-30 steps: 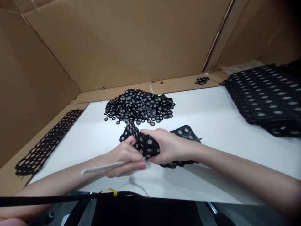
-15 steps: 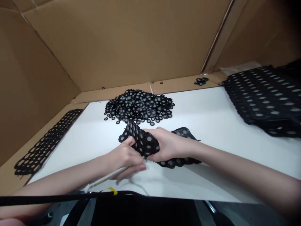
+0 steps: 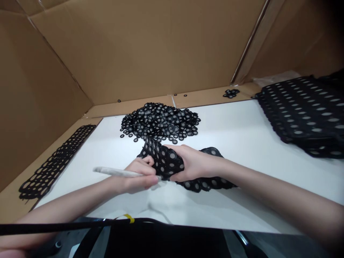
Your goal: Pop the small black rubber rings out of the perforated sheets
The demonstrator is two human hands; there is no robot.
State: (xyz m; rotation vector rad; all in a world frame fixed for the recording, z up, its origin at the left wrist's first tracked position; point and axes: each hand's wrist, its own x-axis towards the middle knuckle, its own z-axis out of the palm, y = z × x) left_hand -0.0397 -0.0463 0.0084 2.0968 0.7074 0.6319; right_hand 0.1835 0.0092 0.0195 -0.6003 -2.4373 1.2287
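My left hand [image 3: 141, 176] is closed around a white pen-shaped tool [image 3: 114, 172], its back end sticking out to the left. The tool's tip is close to the lower edge of a black perforated sheet [image 3: 170, 163] dotted with round grey discs; whether they touch I cannot tell. Some left fingers also rest against the sheet's left part. My right hand [image 3: 192, 164] grips the sheet in its middle, bending it so that the left part rises. The sheet's right part lies behind and below my right wrist.
Beyond my hands, a heap of small black rings with grey centres [image 3: 159, 122] lies on the white board [image 3: 228, 129]. At left is a black strip with holes [image 3: 57, 161]. Dotted black sheets [image 3: 303, 114] are stacked at right. Cardboard walls [image 3: 150, 50] surround the board.
The pen-shaped tool has swung from slanting down toward me to lying nearly level, its back end raised. My left fingers have shifted around it. My right hand keeps its grip on the sheet.
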